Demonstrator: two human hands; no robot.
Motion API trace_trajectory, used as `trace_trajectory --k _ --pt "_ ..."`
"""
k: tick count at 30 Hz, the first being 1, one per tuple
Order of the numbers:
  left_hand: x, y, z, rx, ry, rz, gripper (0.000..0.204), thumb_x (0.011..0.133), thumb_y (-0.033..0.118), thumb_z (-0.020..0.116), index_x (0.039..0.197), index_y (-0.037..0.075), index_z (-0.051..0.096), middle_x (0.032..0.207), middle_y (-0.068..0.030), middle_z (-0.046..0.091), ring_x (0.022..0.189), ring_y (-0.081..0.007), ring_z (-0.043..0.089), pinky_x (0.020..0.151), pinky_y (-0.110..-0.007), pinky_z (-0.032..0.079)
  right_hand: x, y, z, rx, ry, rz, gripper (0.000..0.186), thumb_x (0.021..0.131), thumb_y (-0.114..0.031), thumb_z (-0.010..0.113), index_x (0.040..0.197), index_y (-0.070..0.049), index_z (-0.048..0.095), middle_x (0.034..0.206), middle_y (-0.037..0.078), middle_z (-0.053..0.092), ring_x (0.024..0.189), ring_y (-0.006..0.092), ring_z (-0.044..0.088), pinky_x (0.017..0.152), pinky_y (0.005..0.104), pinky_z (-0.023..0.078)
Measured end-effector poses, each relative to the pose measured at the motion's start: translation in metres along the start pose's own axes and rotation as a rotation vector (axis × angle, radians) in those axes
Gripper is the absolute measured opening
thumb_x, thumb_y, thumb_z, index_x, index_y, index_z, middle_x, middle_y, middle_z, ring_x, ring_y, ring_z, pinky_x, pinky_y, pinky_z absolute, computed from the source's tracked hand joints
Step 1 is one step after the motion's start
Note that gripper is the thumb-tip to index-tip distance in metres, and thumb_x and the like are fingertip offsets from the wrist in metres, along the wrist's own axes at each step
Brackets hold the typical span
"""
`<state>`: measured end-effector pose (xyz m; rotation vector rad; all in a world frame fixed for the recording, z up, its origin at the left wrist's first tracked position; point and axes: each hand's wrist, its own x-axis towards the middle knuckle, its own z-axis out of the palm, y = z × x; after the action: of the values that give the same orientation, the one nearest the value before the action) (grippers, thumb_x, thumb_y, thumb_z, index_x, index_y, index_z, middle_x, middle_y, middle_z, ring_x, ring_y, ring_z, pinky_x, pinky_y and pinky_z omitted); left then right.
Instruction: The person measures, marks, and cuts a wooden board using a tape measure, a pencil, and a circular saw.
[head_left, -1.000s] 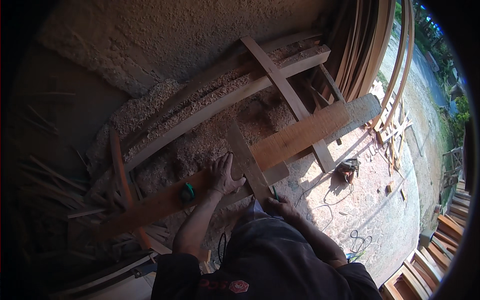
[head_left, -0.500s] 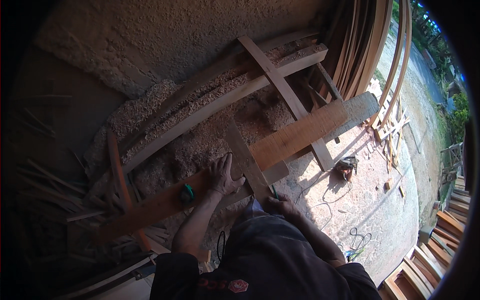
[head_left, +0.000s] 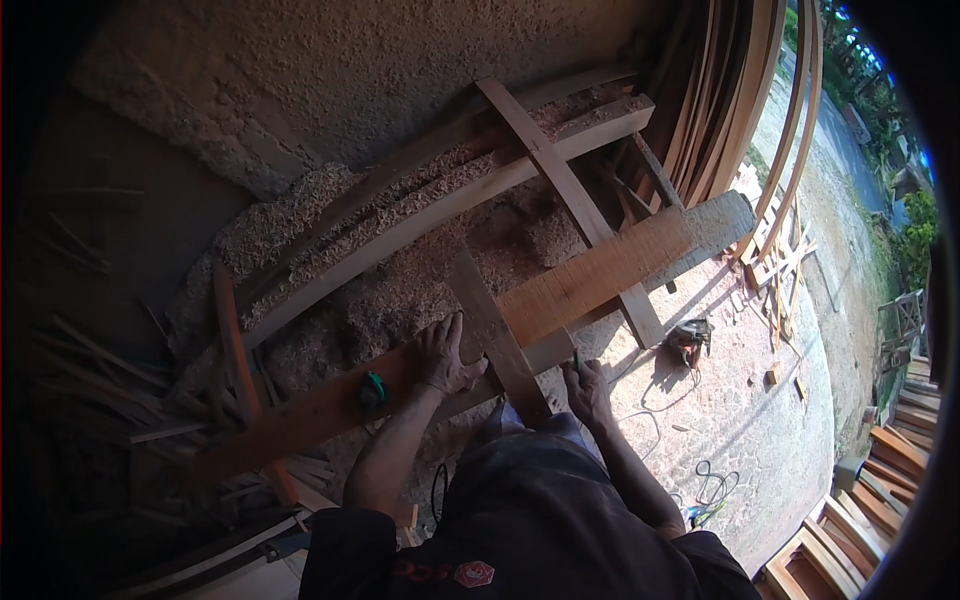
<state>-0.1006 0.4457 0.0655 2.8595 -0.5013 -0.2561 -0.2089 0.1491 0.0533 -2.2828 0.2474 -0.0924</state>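
Observation:
A long reddish plank (head_left: 595, 262) lies slanting across other timbers in front of me. A shorter flat board (head_left: 497, 325) crosses on top of it, its near end close to my body. My left hand (head_left: 447, 360) lies on the plank with fingers stretched out, its thumb side against the crossing board. To the right of that board, my right hand (head_left: 590, 390) is closed on a thin green pencil (head_left: 576, 360), mostly hidden by the fingers. Its tip is by the end of a wood piece (head_left: 550, 350) under the plank. A green and black tape measure (head_left: 371, 392) sits on the plank, left of my left hand.
A circular saw (head_left: 690, 340) with a cord stands on the sunlit floor at right. Shavings cover the ground around a long beam (head_left: 400, 240) and a cross-batten (head_left: 560, 180). Scrap strips (head_left: 95, 375) pile up at left; tall boards (head_left: 735, 100) lean at the far right.
My right hand has moved right, away from the crossing board's near end, carrying the green pencil to the wood piece beside it. My left hand stays on the plank.

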Motion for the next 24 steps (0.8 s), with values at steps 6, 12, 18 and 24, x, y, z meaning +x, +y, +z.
trace_trajectory --k 6,12,18,24 --pt "0.000 -0.005 0.003 -0.014 0.023 0.019 0.113 0.074 0.072 0.065 0.156 0.002 0.030 0.155 -0.0200 0.039 0.139 -0.0384 0.038 0.116 -0.052 0.029 0.069 -0.061 -0.011 0.355 -0.233 0.232 0.052 0.101 -0.051 0.058 0.112 -0.002 0.074 0.089 0.017 0.075 0.088 0.0283 0.072 0.082 0.0403 0.054" --pt "0.001 -0.002 0.009 0.051 0.094 0.037 0.111 0.076 0.073 0.064 0.155 0.003 0.031 0.152 -0.0191 0.039 0.136 -0.0383 0.039 0.114 -0.055 0.030 0.109 -0.076 0.025 0.357 -0.173 -0.081 0.034 0.099 -0.033 0.065 0.106 -0.001 0.073 0.080 0.014 0.070 0.072 0.0211 0.068 0.065 0.0341 0.052" --pt "-0.001 -0.010 0.018 0.003 0.172 0.061 0.107 0.075 0.068 0.067 0.153 0.003 0.034 0.144 -0.0194 0.044 0.129 -0.0383 0.043 0.109 -0.054 0.034 0.129 -0.079 0.038 0.204 -0.262 -0.346 0.021 0.095 -0.020 0.066 0.105 -0.002 0.071 0.090 0.021 0.071 0.083 0.0358 0.072 0.069 0.0409 0.055" --pt "-0.001 -0.009 0.016 -0.005 0.243 0.094 0.107 0.073 0.068 0.068 0.151 0.003 0.035 0.136 -0.0197 0.049 0.121 -0.0390 0.047 0.104 -0.055 0.036 0.144 -0.080 0.039 0.147 -0.351 -0.425 0.019 0.094 -0.021 0.064 0.096 -0.002 0.067 0.087 0.021 0.069 0.083 0.0415 0.068 0.069 0.0464 0.053"
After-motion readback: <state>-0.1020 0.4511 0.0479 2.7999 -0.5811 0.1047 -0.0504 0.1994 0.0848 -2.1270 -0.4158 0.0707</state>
